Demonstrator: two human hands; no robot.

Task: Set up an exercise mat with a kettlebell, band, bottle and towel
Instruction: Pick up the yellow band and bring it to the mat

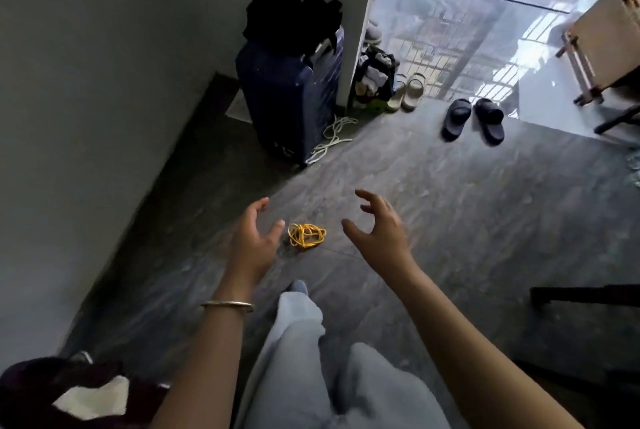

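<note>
A thin yellow band (307,235) lies bunched in loops on the dark grey floor in front of me. My left hand (252,240) hovers just left of it, fingers spread, with a metal bangle on the wrist. To the band's right, my right hand (378,227) is held out with curled, parted fingers. Neither hand touches the band or holds anything. No mat, kettlebell, bottle or towel is in view.
A dark blue suitcase (291,96) with black cloth on top stands against the wall corner, white cord (331,137) beside it. Black slides (472,120) and beige slides (406,92) lie farther off. A dark bag (62,390) sits bottom left; black furniture legs (585,297) at right.
</note>
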